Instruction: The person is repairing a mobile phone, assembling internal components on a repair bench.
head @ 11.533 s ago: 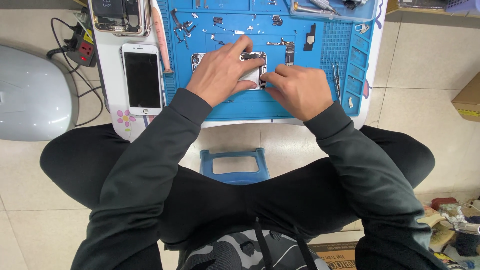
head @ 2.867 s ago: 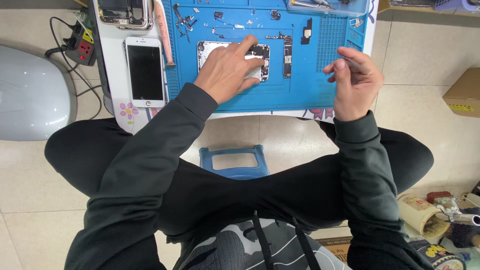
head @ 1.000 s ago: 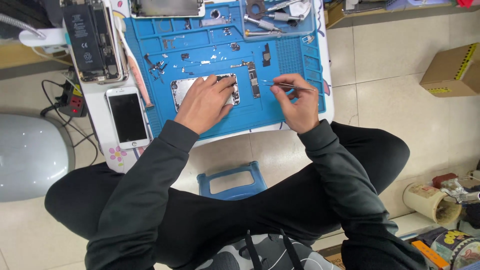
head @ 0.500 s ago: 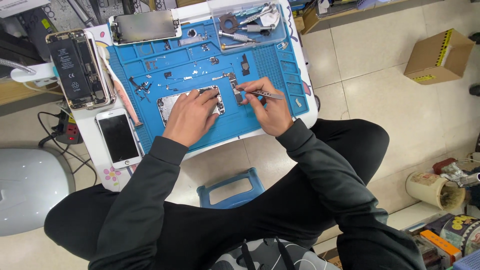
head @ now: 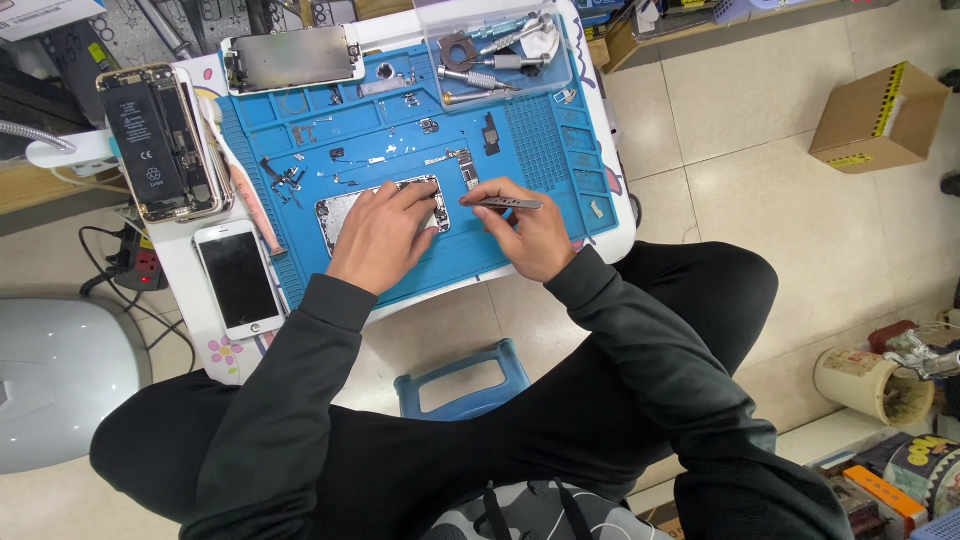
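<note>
since a moment ago the tweezers (head: 508,202), pinched in the right hand (head: 530,232), have been brought closer to the opened phone housing (head: 345,210) on the blue repair mat (head: 545,150); the housing is pressed flat by the spread left hand (head: 385,238), so fine part work appears underway.
</note>
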